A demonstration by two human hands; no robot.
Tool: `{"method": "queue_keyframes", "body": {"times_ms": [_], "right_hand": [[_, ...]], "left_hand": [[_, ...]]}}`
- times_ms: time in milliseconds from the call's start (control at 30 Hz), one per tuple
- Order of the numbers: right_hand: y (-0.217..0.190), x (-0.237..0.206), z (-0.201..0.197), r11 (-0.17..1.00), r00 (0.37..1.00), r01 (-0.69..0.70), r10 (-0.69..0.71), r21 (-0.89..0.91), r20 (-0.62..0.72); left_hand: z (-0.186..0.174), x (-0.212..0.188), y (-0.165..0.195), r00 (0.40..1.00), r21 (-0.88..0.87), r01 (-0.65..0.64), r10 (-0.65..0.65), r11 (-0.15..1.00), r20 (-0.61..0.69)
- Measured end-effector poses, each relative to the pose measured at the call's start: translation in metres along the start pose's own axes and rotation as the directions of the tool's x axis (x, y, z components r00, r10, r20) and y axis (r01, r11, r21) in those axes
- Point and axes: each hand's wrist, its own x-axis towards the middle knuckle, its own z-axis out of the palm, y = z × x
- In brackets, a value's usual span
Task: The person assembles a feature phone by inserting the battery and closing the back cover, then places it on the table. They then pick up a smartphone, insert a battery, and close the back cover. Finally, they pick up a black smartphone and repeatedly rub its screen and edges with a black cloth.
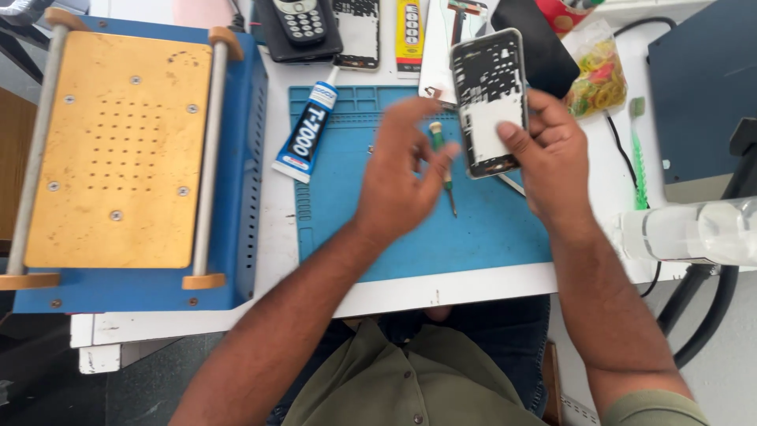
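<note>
My right hand point(552, 162) holds an opened phone frame point(490, 99) upright over the blue work mat point(489, 237), its bare inner side facing me. My left hand point(398, 177) is beside it, slightly blurred, with a small green-handled screwdriver point(441, 162) pinched between the fingers, tip pointing down toward the mat. The two hands are a few centimetres apart and the screwdriver is not touching the phone frame.
A blue machine with a brass plate point(118, 150) fills the left. A glue tube point(306, 130) lies on the mat's left corner. Behind stand a keypad phone point(300, 20), another phone frame point(356, 31), a bag of rubber bands point(595, 75), a green toothbrush point(637, 150) and a clear bottle point(694, 230).
</note>
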Motion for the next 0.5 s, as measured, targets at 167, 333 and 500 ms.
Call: {"method": "queue_keyframes", "body": {"times_ms": [167, 333, 500], "right_hand": [[-0.013, 0.019, 0.014, 0.98, 0.967, -0.199, 0.198, -0.011, 0.163], [-0.015, 0.06, 0.046, 0.954, 0.945, -0.234, 0.268, -0.186, 0.19], [0.003, 0.112, 0.09, 0.947, 0.964, -0.1, 0.168, -0.306, 0.205]], "left_hand": [[-0.003, -0.007, 0.017, 0.917, 0.172, -0.379, 0.344, 0.909, 0.202], [-0.008, -0.008, 0.022, 0.844, 0.195, -0.518, 0.461, 0.833, 0.274], [-0.016, -0.005, 0.02, 0.838, 0.204, -0.534, 0.483, 0.82, 0.253]]}}
